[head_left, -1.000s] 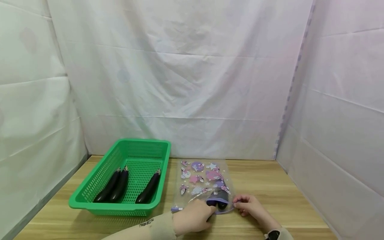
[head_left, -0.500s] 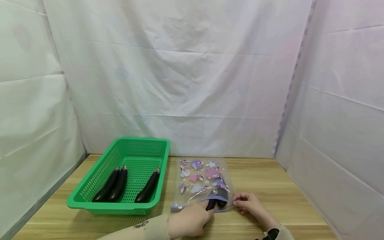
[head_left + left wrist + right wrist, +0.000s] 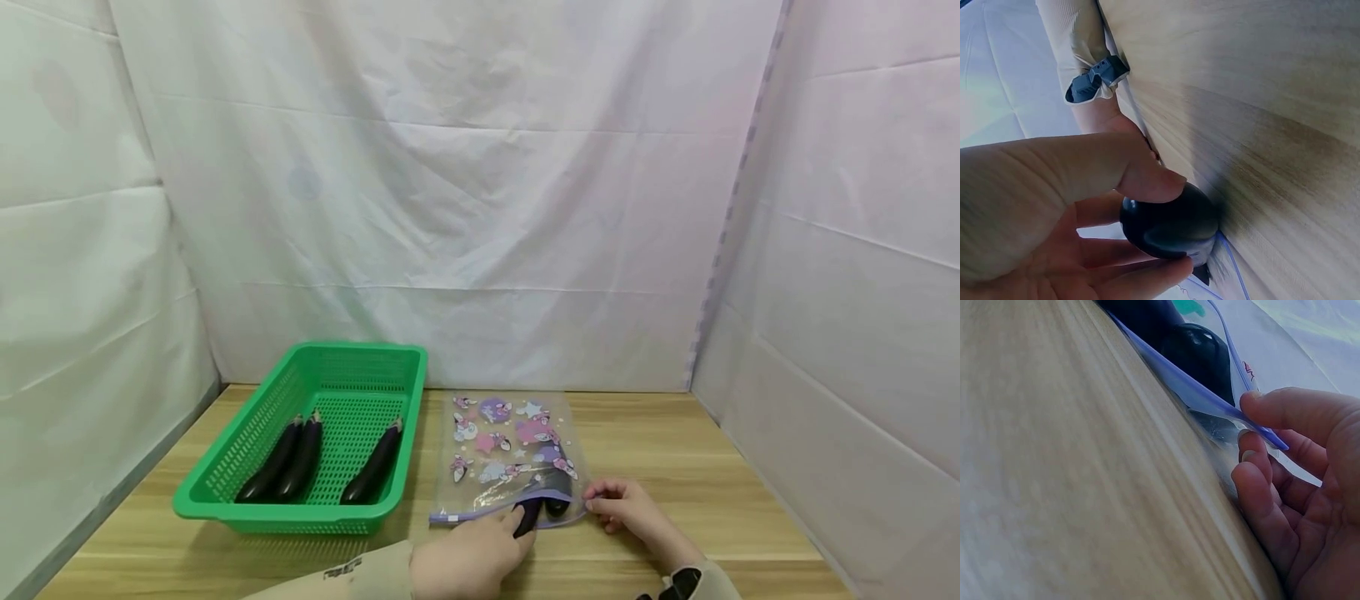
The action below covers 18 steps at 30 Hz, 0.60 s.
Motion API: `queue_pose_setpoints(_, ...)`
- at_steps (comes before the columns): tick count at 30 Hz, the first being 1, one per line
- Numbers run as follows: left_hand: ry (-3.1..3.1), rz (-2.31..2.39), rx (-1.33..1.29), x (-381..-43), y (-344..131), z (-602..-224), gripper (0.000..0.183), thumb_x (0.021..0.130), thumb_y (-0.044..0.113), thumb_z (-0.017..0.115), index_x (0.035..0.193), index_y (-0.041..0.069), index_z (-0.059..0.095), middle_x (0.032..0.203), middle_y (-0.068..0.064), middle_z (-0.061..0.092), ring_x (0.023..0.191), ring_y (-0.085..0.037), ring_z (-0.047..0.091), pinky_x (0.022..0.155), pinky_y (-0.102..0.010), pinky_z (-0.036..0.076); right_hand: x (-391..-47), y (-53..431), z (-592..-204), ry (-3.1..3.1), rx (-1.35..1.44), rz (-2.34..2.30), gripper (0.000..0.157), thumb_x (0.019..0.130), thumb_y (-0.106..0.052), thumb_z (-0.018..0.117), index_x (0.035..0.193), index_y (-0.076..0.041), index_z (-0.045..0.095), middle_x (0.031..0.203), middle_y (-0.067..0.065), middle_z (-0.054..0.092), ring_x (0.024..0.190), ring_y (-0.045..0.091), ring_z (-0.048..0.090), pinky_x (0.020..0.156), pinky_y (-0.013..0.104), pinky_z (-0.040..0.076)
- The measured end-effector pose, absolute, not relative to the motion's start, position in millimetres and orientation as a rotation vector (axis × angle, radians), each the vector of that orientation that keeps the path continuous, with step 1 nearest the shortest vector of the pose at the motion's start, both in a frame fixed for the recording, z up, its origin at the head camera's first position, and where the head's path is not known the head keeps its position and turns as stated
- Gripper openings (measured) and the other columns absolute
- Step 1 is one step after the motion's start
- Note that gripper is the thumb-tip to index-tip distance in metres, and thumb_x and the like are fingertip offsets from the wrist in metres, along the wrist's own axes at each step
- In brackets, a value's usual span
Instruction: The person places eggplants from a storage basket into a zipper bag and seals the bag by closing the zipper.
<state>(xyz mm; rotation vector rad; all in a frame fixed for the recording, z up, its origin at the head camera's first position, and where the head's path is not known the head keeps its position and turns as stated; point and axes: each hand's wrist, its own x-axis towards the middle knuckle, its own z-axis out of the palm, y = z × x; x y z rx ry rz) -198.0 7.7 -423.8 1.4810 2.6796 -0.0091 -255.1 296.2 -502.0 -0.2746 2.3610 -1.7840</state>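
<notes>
My left hand (image 3: 472, 554) grips the rounded end of a dark purple eggplant (image 3: 528, 517), thumb on one side and fingers on the other, as the left wrist view shows. The eggplant's far part lies at the mouth of a clear zip bag (image 3: 480, 492) printed with pink and purple figures. A second eggplant (image 3: 1200, 359) is inside that bag, along its right side, with its blunt end towards the opening. At the right corner of the mouth, my right hand (image 3: 630, 510) pinches the purple zip edge (image 3: 1210, 400) between thumb and fingers, holding the two edges apart.
A green plastic basket (image 3: 411, 400) stands to the left of the bag. It holds two eggplants side by side (image 3: 300, 458) and one more eggplant (image 3: 372, 465) near its right wall. White cloth (image 3: 480, 208) hangs behind and at both sides of the wooden table (image 3: 645, 433).
My left hand has drawn back a little towards me and to the left, and more of the gripped eggplant shows before the bag's mouth. The right hand stays at the bag's corner.
</notes>
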Motion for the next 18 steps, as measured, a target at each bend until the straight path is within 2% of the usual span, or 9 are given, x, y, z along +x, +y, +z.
queue_pose_setpoints(6,2.773,-0.037,1.602,-196.1,8.2,-423.5,0.048,0.074,0.016,0.066,0.12,0.013,0.054,0.12,-0.011,0.051,0.103,-0.018,0.052,0.079,-0.029,0.045,-254.6,296.7,-502.9,2.358,-0.27,-1.786,0.025,0.077,-0.014,0.064,0.091,0.005,0.058,0.069,0.001,0.052,0.057,0.01,0.048,0.047,0.025,0.044)
queue_pose_setpoints(9,2.813,-0.045,1.653,-196.7,9.4,-424.7,0.039,0.074,0.014,0.065,0.113,0.013,0.058,0.107,-0.006,0.057,0.086,-0.013,0.056,0.067,-0.026,0.046,-254.5,297.1,-504.5,2.352,-0.26,-1.793,0.026,0.077,-0.013,0.064,0.093,0.006,0.057,0.07,0.001,0.052,0.057,0.01,0.048,0.048,0.025,0.044)
queue_pose_setpoints(13,2.824,0.014,1.641,-199.7,13.4,-425.4,0.028,0.077,0.011,0.061,0.105,0.015,0.06,0.084,0.003,0.054,0.065,-0.005,0.049,0.051,-0.021,0.039,-253.0,295.4,-503.3,2.346,-0.256,-1.798,0.025,0.079,-0.011,0.062,0.094,0.008,0.056,0.068,-0.001,0.052,0.056,0.009,0.047,0.047,0.025,0.043)
queue_pose_setpoints(18,2.871,0.044,1.653,-205.5,18.4,-426.9,0.029,0.073,0.006,0.06,0.101,0.014,0.061,0.072,0.004,0.052,0.059,-0.004,0.044,0.047,-0.02,0.033,-245.6,288.3,-490.0,2.373,-0.269,-1.779,0.023,0.08,-0.008,0.06,0.093,0.01,0.055,0.067,-0.001,0.051,0.056,0.009,0.047,0.048,0.025,0.043)
